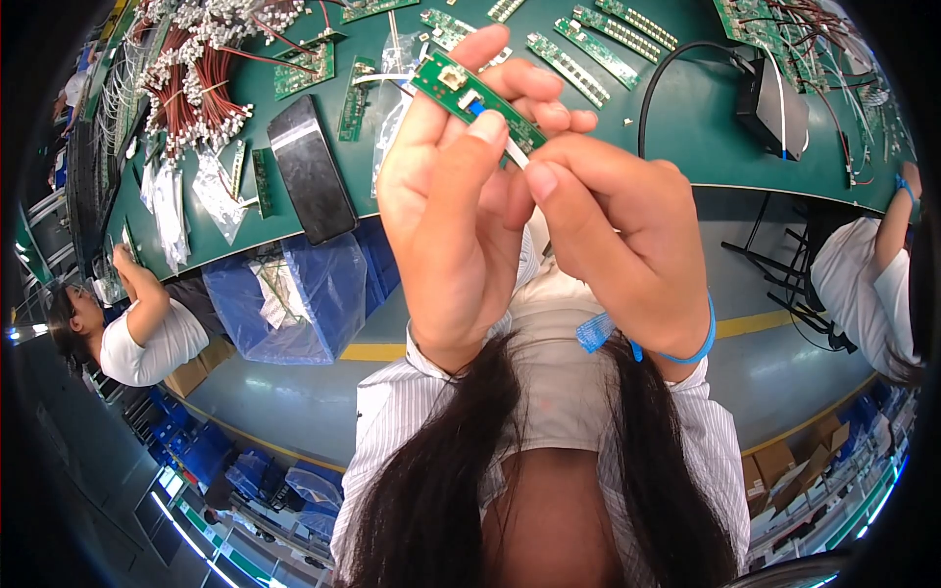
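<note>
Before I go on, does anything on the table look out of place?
Possibly the black slab: it lies aslant, and its near end seems to poke past the edge of the green table. No obvious spill or damage shows.

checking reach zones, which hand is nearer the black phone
Left. The left hand is to the right of the black phone; the right hand is farther right, past the left.

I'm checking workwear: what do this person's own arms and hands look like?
The left hand and right hand are ungloved. Light fabric sleeves with thin stripes reach the wrists. A bright blue band sits around the right wrist, a blue woven piece beside it.
</note>
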`<state>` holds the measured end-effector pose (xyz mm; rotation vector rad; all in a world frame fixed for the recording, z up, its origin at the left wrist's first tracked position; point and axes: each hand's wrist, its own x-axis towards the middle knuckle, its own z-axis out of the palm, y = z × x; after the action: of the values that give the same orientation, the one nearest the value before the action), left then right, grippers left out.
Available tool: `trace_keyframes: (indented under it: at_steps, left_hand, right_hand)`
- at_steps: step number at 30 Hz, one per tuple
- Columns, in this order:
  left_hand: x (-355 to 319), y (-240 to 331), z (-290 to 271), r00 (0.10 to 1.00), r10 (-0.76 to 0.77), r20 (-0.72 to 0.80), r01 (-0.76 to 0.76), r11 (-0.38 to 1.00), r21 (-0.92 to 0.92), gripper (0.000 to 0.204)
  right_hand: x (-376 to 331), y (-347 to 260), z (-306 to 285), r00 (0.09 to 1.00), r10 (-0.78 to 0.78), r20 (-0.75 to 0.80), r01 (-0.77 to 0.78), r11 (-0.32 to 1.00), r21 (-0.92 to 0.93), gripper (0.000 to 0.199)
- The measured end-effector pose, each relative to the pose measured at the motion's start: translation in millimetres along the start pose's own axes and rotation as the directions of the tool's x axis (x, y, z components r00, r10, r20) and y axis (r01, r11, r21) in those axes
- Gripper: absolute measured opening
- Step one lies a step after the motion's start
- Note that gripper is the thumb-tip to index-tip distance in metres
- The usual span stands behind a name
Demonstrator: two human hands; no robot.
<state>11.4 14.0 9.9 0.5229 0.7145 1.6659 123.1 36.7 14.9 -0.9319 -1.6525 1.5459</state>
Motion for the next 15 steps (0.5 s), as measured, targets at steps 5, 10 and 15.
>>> trace_keyframes:
  at_steps: [5, 10, 15]
  left_hand:
    - [0.6, -0.1, -0.3, 1.000, 0.004, 0.005, -0.004, 1.000, 0.004, 0.046]
    - [1.4, -1.3, -1.6, 1.000, 0.015, 0.022, -0.014, 1.000, -0.011, 0.046]
    - [1.4, -1.8, -2.7, 0.999, 0.027, 0.033, -0.027, 1.000, -0.004, 0.045]
  right_hand:
    - [0.1, -0.2, -0.1, 1.000, 0.010, 0.001, -0.010, 1.000, 0.009, 0.018]
    - [0.2, -0.5, -0.2, 1.000, 0.002, -0.004, -0.002, 1.000, 0.005, 0.018]
    - [0.9, 0.1, 0.1, 1.000, -0.003, -0.001, 0.003, 1.000, 0.009, 0.017]
